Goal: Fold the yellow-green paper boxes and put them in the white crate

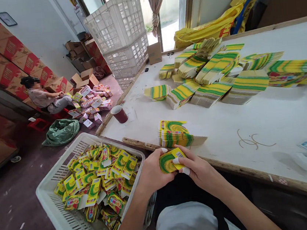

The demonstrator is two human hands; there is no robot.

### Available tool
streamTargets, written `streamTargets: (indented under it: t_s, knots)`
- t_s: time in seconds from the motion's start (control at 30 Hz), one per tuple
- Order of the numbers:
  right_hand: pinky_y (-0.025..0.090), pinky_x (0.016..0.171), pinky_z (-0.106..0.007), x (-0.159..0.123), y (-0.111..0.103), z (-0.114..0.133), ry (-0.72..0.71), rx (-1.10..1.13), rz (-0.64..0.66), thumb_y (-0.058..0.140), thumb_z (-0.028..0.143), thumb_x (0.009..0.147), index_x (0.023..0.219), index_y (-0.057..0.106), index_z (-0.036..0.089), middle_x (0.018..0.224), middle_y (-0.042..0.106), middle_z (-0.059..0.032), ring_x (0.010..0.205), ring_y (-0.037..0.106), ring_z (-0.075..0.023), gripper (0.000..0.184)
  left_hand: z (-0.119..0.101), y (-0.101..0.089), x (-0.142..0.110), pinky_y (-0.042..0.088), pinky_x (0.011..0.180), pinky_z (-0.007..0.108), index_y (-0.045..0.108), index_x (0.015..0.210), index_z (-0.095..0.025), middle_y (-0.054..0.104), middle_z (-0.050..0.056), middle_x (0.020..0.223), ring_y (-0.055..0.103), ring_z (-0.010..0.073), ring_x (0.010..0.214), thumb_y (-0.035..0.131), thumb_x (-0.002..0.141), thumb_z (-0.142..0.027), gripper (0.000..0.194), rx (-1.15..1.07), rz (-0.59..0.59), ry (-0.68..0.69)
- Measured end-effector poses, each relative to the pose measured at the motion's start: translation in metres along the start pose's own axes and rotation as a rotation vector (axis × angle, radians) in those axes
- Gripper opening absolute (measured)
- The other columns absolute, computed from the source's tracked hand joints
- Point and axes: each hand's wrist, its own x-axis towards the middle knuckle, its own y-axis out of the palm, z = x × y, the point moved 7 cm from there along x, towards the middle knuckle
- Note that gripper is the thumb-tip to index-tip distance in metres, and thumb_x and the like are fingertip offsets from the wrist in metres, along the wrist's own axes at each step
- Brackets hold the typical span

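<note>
Both my hands hold one small yellow-and-green carton (171, 160) in front of my lap, just below the table's near edge. My left hand (152, 174) wraps its left side, fingers closed. My right hand (197, 169) grips its right side with thumb and fingers. On the white table (253, 118) just beyond lies a short stack of flat cartons (175, 134) of the same print. To my left a white plastic basket (55, 207) holds several folded yellow-green cartons (100, 180).
Large fanned piles of flat cartons (221, 76) cover the table's far middle. A dark red cup (119, 114) stands at the table's left edge. Stacked white crates (122, 33) stand by the doorway. Another person (44, 97) sits on the floor among boxes at the left.
</note>
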Motion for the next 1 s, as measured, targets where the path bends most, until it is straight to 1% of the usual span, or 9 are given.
streamTargets:
  t_s: [0.1,0.2,0.37,0.57,0.73,0.8,0.9,0.97,1.0]
  knots:
    - [0.052,0.094,-0.039,-0.002,-0.001,-0.001,-0.017,0.011,0.034,0.047,0.018,0.092,0.106,0.062,0.02,0.142,0.046,-0.0203,0.12,0.058,-0.026,0.021,-0.002,-0.001,0.0,0.051,0.077,0.031,0.054,0.102,-0.022,0.068,0.001,0.096,0.066,0.0203,0.087,0.077,0.061,-0.03,0.047,0.011,0.006,-0.003]
    - [0.049,0.097,-0.04,-0.004,-0.003,-0.002,0.034,0.079,-0.039,0.051,0.016,0.089,0.107,0.059,0.023,0.141,0.048,-0.0159,0.125,0.053,-0.0259,0.022,-0.006,0.0,0.0,0.051,0.08,0.033,0.054,0.101,-0.021,0.068,0.004,0.096,0.065,0.0224,0.089,0.074,0.063,-0.029,0.043,0.053,0.011,0.017]
    - [0.043,0.104,-0.047,-0.002,-0.001,-0.007,0.183,0.279,-0.121,0.059,0.018,0.081,0.126,0.045,0.025,0.131,0.051,-0.0128,0.125,0.049,-0.027,0.048,-0.006,0.003,0.0,0.051,0.086,0.04,0.054,0.106,-0.017,0.068,0.009,0.102,0.064,0.0264,0.096,0.072,0.063,-0.025,0.048,0.125,-0.004,0.047]
    - [0.051,0.095,-0.041,-0.002,0.006,-0.012,0.372,0.549,-0.12,0.063,0.022,0.078,0.13,0.039,0.025,0.124,0.057,-0.0101,0.11,0.061,-0.0238,0.057,-0.008,0.006,0.0,0.051,0.087,0.039,0.053,0.109,-0.017,0.067,0.01,0.106,0.064,0.0257,0.098,0.072,0.062,-0.023,0.052,0.072,-0.012,0.061]
    - [0.05,0.097,-0.043,0.011,0.002,-0.005,0.321,0.452,-0.117,0.068,0.027,0.075,0.132,0.038,0.022,0.13,0.055,-0.0129,0.111,0.061,-0.0245,0.065,0.007,-0.019,0.001,0.051,0.082,0.036,0.054,0.108,-0.021,0.067,0.005,0.1,0.064,0.0236,0.093,0.072,0.065,-0.025,0.046,0.115,0.002,0.049]
    - [0.051,0.094,-0.044,0.022,-0.01,-0.013,0.299,0.356,-0.154,0.069,0.03,0.074,0.13,0.042,0.022,0.124,0.061,-0.0125,0.105,0.064,-0.0248,0.063,0.028,-0.049,0.0,0.05,0.084,0.04,0.054,0.107,-0.021,0.066,0.005,0.1,0.064,0.0254,0.093,0.072,0.068,-0.028,0.044,0.232,-0.092,-0.006]
    - [0.051,0.09,-0.046,0.039,-0.039,-0.038,0.333,0.057,-0.317,0.06,0.027,0.079,0.116,0.053,0.019,0.107,0.069,-0.0117,0.098,0.066,-0.0266,0.038,0.058,-0.101,-0.01,0.038,0.099,0.056,0.052,0.114,-0.016,0.059,0.015,0.116,0.052,0.0376,0.115,0.081,0.057,-0.038,0.067,0.444,-0.469,-0.12]
    - [0.05,0.086,-0.049,0.05,-0.047,-0.055,0.379,-0.166,-0.314,0.056,0.02,0.078,0.109,0.056,0.018,0.105,0.069,-0.0135,0.097,0.064,-0.0296,0.03,0.069,-0.111,-0.016,0.036,0.102,0.057,0.051,0.117,-0.015,0.057,0.016,0.12,0.049,0.0378,0.119,0.078,0.06,-0.044,0.07,0.396,-0.596,-0.155]
    - [0.05,0.084,-0.049,0.055,-0.046,-0.062,0.391,-0.234,-0.278,0.055,0.017,0.077,0.105,0.057,0.018,0.102,0.07,-0.0138,0.094,0.063,-0.0302,0.028,0.071,-0.107,-0.016,0.037,0.102,0.055,0.051,0.118,-0.015,0.058,0.016,0.119,0.05,0.0356,0.118,0.075,0.064,-0.045,0.066,0.324,-0.595,-0.147]
